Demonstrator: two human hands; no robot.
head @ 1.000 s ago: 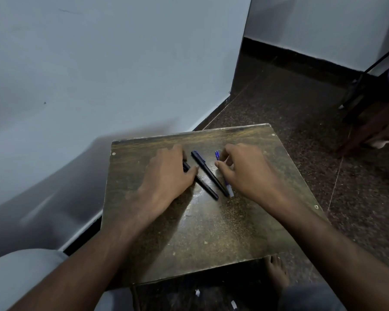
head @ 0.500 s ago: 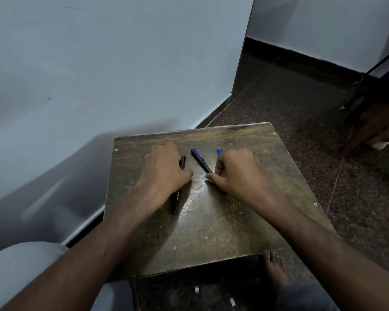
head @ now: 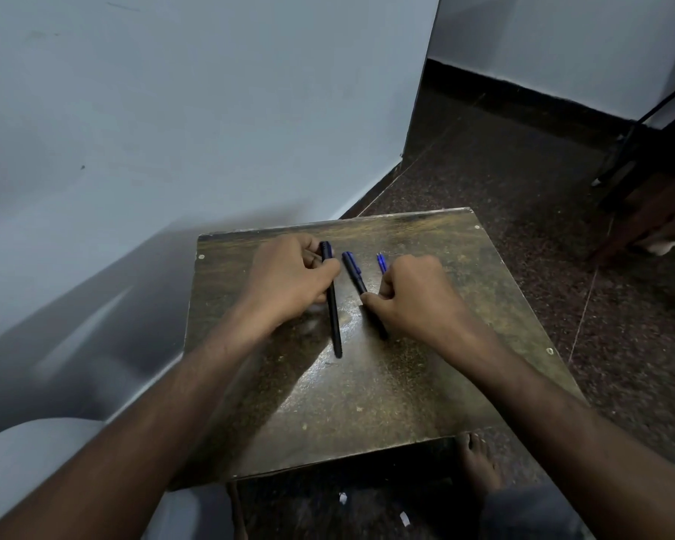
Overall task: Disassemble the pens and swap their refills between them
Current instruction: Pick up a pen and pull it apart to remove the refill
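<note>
Two dark pens and a blue refill lie on a small brown table [head: 386, 383]. My left hand [head: 289, 276] pinches the left black pen [head: 334, 317], which runs from the hand toward me. My right hand [head: 414, 298] is closed over the second pen [head: 353, 270], whose blue-clipped cap end sticks out toward the far edge. A thin blue refill [head: 381, 262] pokes out beyond the knuckles of my right hand; the rest of it is hidden under the hand.
A pale wall rises close on the left and behind the table. Dark speckled floor lies to the right, with wooden furniture legs [head: 647, 204] at the far right. A bare foot [head: 478, 465] shows under the table's near edge.
My left hand has turned its black pen from a slant to nearly straight toward me. My right hand has curled from flat into a fist over the second pen and the refill.
</note>
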